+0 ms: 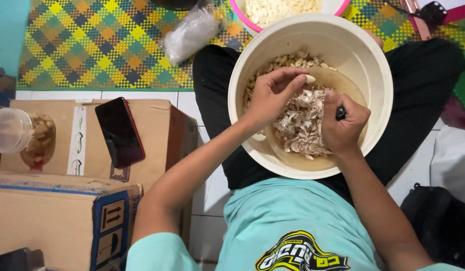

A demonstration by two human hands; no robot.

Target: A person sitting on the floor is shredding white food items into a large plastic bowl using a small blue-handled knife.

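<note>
A large cream plastic bowl (pixel 373 65) rests on my lap and holds unpeeled garlic cloves (pixel 282 62) at its far side. A smaller tan dish (pixel 343 83) inside it carries a heap of papery garlic skins (pixel 303 123). My left hand (pixel 272 95) reaches over the bowl and pinches a pale peeled clove (pixel 311 79) at its fingertips. My right hand (pixel 343 123) is curled around a small dark-handled knife (pixel 340 112) above the skins; the blade is hidden.
A pink-rimmed bowl of peeled cloves (pixel 282 10) and a clear plastic bag (pixel 190 32) lie on a chequered mat (pixel 92 45). On my left are cardboard boxes (pixel 67 216) with a dark phone (pixel 119 131) and a clear jar (pixel 14 130). A black bag (pixel 438 221) sits at my right.
</note>
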